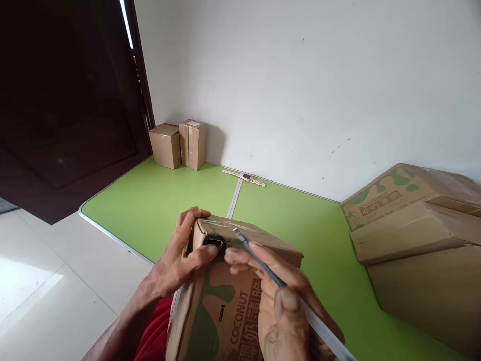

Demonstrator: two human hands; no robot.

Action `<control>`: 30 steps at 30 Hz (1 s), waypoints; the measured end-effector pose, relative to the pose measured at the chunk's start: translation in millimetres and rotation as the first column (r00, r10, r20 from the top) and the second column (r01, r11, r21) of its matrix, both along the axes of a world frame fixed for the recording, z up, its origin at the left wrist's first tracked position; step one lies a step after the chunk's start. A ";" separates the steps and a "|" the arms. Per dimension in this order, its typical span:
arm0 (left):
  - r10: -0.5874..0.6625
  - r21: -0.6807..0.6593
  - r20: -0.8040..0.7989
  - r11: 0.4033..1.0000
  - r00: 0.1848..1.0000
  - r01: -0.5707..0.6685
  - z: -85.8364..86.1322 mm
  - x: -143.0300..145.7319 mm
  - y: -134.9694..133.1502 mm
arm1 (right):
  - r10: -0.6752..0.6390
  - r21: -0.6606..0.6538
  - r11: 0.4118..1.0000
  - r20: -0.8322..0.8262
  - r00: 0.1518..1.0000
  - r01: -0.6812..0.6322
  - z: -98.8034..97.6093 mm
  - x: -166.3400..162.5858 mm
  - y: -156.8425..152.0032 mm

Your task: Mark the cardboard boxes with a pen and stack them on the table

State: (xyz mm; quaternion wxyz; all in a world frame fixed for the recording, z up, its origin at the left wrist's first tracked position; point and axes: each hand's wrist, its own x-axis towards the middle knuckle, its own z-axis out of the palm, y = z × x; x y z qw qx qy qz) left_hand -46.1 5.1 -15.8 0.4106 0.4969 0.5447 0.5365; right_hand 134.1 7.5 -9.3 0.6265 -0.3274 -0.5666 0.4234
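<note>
A brown cardboard box [244, 301] with green print and the word COCONUT stands tilted close in front of me. My left hand [184, 250] grips its upper left corner, fingers over the far edge and thumb on the near face. Beside that thumb is a black round patch [220, 243] with a jagged middle; whether it is a hole or a ring I cannot tell. My right hand [278, 291] holds a long slim grey tool [263, 265] between thumb and fingers. Its pale, narrow tip points at the box's top face, near some light scratch-like marks.
A green table [150, 200] lies beneath, its left edge over a tiled floor. Two small cartons [165, 145] stand at the back left by a dark door [67, 100]. A pink-strapped watch [246, 177] lies near the wall. Large folded cardboard [421, 286] fills the right.
</note>
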 end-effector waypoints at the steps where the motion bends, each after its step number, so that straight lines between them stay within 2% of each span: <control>1: 0.005 0.020 -0.013 1.000 1.000 -0.005 0.2 2.0 -0.1 | 0.024 0.008 1.000 0.008 1.000 -0.024 -4.2 -2.4 -0.5; 4: -0.016 0.077 -0.054 0.997 0.998 0.020 -2.8 3.3 0.3 | 0.058 0.038 0.998 -0.028 0.998 -0.057 -6.3 -0.4 1.3; 9: -0.239 0.139 -0.222 0.952 0.945 0.273 -10.7 -7.0 3.2 | -0.023 0.217 0.976 -0.062 0.998 0.036 -4.1 3.2 4.9; 11: -0.273 0.150 -0.260 0.936 0.926 0.318 -12.5 -10.8 3.7 | -0.049 0.236 0.969 -0.082 0.995 0.067 -6.4 1.4 5.1; 13: -0.270 0.153 -0.261 0.937 0.927 0.316 -13.3 -12.5 3.4 | -0.052 0.231 0.971 -0.068 0.996 0.067 -8.3 1.3 5.0; 20: -0.257 0.154 -0.251 0.941 0.933 0.300 -14.6 -10.6 3.5 | -0.001 0.291 0.955 0.185 0.983 -0.054 -6.4 14.4 7.4; 26: -0.241 0.149 -0.250 0.947 0.938 0.283 -15.7 -9.6 2.6 | -0.107 0.252 0.964 0.068 0.992 0.087 -3.4 -0.2 1.1; 30: -0.238 0.157 -0.248 0.947 0.939 0.282 -18.7 -10.0 1.5 | -0.106 0.204 0.975 0.057 0.993 0.093 -4.4 4.7 1.9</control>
